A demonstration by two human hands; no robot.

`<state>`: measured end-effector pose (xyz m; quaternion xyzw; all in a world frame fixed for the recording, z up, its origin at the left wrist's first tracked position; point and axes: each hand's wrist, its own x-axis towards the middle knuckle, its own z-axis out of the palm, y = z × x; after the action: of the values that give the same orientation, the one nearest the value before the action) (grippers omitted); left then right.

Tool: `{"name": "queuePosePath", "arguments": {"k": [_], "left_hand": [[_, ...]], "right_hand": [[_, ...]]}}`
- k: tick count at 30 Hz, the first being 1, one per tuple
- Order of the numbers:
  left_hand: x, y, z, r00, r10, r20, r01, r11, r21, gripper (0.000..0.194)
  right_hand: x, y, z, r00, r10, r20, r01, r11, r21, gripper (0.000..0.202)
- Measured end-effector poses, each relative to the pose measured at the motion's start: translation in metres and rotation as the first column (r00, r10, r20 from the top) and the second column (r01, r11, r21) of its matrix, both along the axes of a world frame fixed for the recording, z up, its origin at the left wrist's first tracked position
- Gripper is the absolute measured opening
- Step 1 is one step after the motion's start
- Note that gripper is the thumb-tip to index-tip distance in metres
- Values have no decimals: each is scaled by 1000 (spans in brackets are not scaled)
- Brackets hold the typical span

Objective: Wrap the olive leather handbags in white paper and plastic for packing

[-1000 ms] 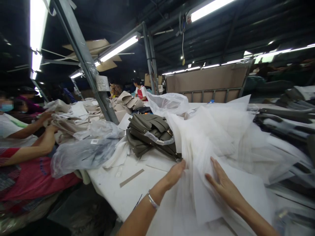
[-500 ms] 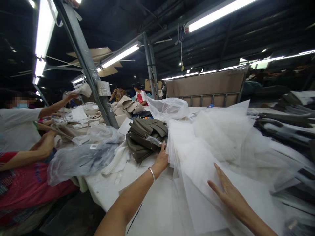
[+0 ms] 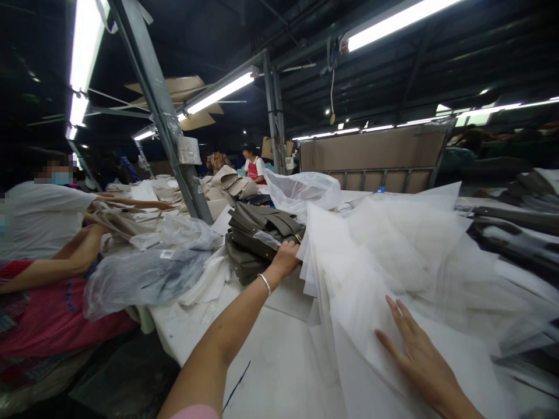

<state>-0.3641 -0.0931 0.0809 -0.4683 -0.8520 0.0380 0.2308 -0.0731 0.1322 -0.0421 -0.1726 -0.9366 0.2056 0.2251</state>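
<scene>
Left hand (image 3: 286, 258) grips dark leathery pieces (image 3: 250, 240); open right hand (image 3: 416, 352) touches sheer white sheets (image 3: 356, 273).

Bundle (image 3: 247, 247) left of sheets (image 3: 375, 250)

The soft, leather-like bag (image 3: 248, 233) at the centre of the frame is dark olive-grey, flecked with small pale-gold metal studs. The thin, translucent sheets (image 3: 367, 262) fanned across the right of centre are milky white, and the flat tabletop (image 3: 266, 349) is off-white, crossed at the bottom centre by a thin black line (image 3: 237, 385). The slim metal bracelet (image 3: 264, 284) shines silver; the fabric sleeve edge (image 3: 195, 412) below it is pale pink. At lower left, the cloth apron (image 3: 70, 308) is crimson-pink with blue lettering, beside red-and-grey checked fabric (image 3: 12, 326). The crumpled plastic bag (image 3: 144, 273) at left is cloudy blue-grey with a white label (image 3: 166, 254).
</scene>
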Motion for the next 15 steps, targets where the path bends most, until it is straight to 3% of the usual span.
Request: {"name": "queuePosePath", "arguments": {"k": [3, 5, 7, 11, 15], "left_hand": [[-13, -8, 37, 996, 84, -30, -81, 993, 85, 54], [-24, -12, 60, 986, 163, -35, -156, 976, 155, 73], [-34, -16, 79, 969, 248, -19, -237, 946, 221, 80], [-55, -23, 108, 932, 360, 41, -353, 874, 333, 68], [-73, -37, 133, 906, 410, 103, -411, 797, 442, 52]], "right_hand": [[-7, 11, 6, 999, -15, 47, 13, 998, 59, 78], [-14, 11, 8, 998, 26, 54, -34, 988, 151, 76], [-22, 5, 6, 999, 37, 14, -40, 963, 266, 73], [-37, -12, -6, 999, 8, -35, 6, 930, 368, 69], [-50, -14, -9, 994, 16, 109, -51, 942, 332, 67]]}}
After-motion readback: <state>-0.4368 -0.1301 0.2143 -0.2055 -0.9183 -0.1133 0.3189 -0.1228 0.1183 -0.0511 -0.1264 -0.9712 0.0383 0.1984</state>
